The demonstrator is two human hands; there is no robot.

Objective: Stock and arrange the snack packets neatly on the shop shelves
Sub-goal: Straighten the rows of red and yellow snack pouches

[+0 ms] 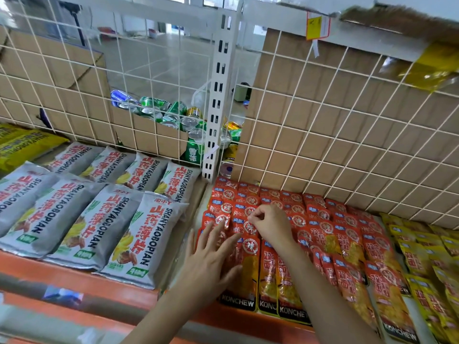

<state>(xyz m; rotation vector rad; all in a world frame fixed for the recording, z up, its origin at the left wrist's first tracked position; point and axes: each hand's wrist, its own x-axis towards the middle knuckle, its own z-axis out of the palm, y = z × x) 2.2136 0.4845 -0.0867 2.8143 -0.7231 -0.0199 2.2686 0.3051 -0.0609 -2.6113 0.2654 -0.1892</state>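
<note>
Two shelf bays stand side by side, divided by one white slotted upright [218, 95].

Left bay: eight grey packets [99, 219] lie in two rows of four, each printed "SHANYAOBOPIAN". Yellow packets [24, 147] lie at the far left edge, cut off by the frame.

Right bay: the red snack packets [347, 244] lie flat in overlapping rows on the shelf [74, 276]. The overlap prevents an exact count. "KONCHEW" reads on four lower edges. Yellow snack packets [427, 259] adjoin them on the right.

Hands:
- The left hand [213, 254] is flat, fingers spread, pressing on the leftmost column of red snack packets.
- The right hand [269, 223] has curled fingers pinching the top edge of one red snack packet further back.

Behind the wire grid [154, 78]: cardboard boxes [323, 108] and green, blue and gold drink cans [173, 112], count unclear. One yellow tag [318, 24] hangs on the upper rail, its writing illegible
</note>
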